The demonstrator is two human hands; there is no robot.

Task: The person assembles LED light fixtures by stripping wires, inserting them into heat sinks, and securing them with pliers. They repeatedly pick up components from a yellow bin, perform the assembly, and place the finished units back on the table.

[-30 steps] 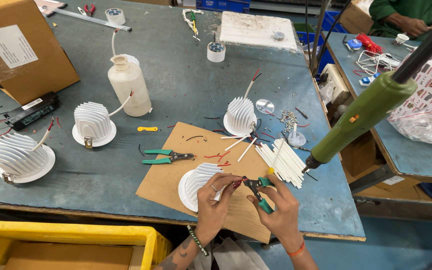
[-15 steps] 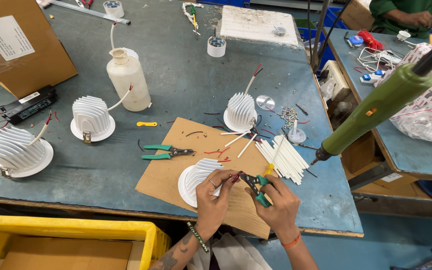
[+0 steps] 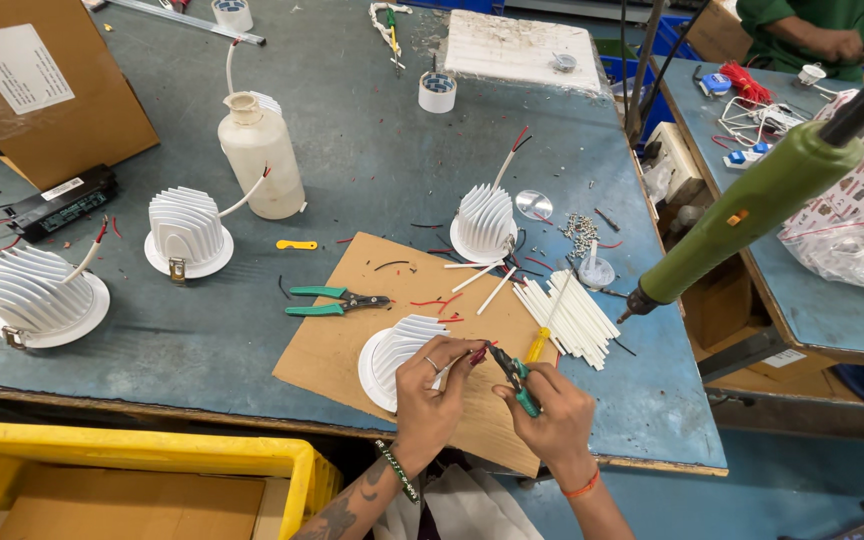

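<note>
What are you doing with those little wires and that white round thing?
A person works at a blue-grey table. The left hand pinches red wires coming from a white ribbed lamp on a sheet of cardboard. The right hand holds small green-handled pliers at the wire ends. Three more lamps stand around.

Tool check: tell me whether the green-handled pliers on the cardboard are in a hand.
No, the green-handled pliers lie alone on the cardboard.

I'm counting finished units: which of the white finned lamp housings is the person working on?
The finned housing lying on the cardboard sheet, under the left hand. The other three stand untouched on the blue table.
</note>
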